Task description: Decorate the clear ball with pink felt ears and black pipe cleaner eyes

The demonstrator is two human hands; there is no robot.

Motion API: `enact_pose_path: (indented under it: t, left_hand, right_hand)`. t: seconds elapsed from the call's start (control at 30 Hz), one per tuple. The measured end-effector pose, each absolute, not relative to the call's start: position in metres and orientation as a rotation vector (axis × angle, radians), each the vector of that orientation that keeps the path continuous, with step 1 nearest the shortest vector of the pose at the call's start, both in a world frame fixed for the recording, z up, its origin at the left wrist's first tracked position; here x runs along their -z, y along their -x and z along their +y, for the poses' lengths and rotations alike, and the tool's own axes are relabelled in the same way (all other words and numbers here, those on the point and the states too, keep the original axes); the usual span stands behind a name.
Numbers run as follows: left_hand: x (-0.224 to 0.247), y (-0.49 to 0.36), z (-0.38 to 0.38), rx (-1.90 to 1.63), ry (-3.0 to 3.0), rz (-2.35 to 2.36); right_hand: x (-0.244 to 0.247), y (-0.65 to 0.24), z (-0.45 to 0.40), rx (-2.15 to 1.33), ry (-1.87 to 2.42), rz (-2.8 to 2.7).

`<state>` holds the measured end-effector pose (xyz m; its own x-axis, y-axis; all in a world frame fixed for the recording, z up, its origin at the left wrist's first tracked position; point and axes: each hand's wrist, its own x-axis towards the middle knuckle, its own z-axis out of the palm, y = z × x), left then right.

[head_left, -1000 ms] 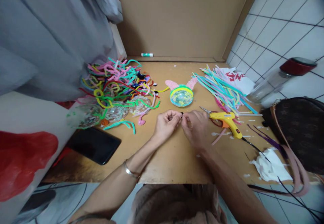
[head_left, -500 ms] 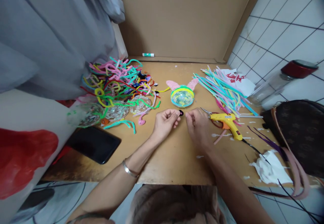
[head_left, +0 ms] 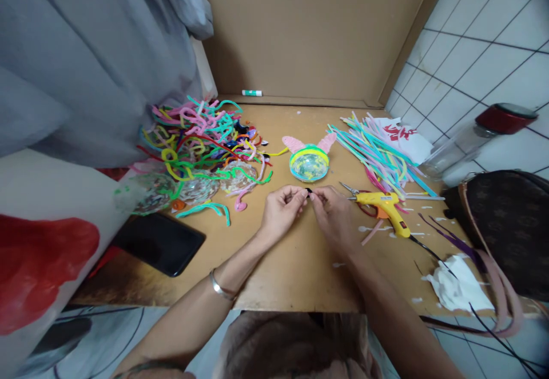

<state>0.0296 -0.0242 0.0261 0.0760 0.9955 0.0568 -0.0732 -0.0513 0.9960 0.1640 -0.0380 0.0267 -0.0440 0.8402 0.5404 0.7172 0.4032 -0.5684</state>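
Note:
Between my fingertips is a small dark piece (head_left: 308, 191), too small to make out its kind. My left hand (head_left: 283, 208) pinches it from the left, thumb against forefinger. From the other side my right hand (head_left: 332, 210) has closed its thumb and fingers on the same piece. Just beyond both hands sits a clear round bowl-like shape (head_left: 309, 167) with yellow and green fuzzy bands around its top and two pink fuzzy ears. A yellow glue gun (head_left: 384, 200) lies right of my right hand, with scissors (head_left: 349, 188) by its nozzle.
Tangled pipe cleaners (head_left: 193, 133) heap at the left, with clear round shapes (head_left: 199, 187) before them. A phone (head_left: 160, 244) lies near the left edge. Straight pipe cleaners (head_left: 377, 153), a bottle (head_left: 463, 139), a brown bag (head_left: 506, 230) and crumpled tissue (head_left: 461, 284) occupy the right.
My right hand has moved left to meet my left hand, and its fingertips now close on the small dark piece. Other things stay where they were.

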Motion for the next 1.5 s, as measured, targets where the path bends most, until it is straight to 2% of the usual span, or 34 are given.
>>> enact_pose_path:
  t: [0.23,0.4,0.6,0.7,1.0,1.5]
  left_hand:
    - [-0.014,-0.032,-0.027,-1.254,-1.445,1.15]
    - [-0.018,-0.034,-0.028,-1.173,-1.27,1.082]
    - [-0.023,-0.031,-0.023,-1.202,-1.062,1.012]
    - [-0.021,-0.031,-0.022,-1.212,-1.056,1.005]
    - [-0.025,-0.033,-0.029,-1.181,-1.255,1.119]
    - [-0.012,-0.031,-0.023,-1.064,-1.241,1.185]
  right_hand:
    - [-0.023,-0.161,-0.037,-0.239,1.44,-1.672]
    - [-0.025,-0.158,-0.037,-0.208,1.434,-1.597]
    - [-0.029,-0.157,-0.032,-0.808,1.336,-1.297]
    - [-0.03,-0.156,-0.031,-0.949,1.296,-1.215]
    - [-0.027,-0.159,-0.03,-0.877,1.402,-1.308]
    - [-0.016,-0.161,-0.034,-0.808,1.444,-1.567]
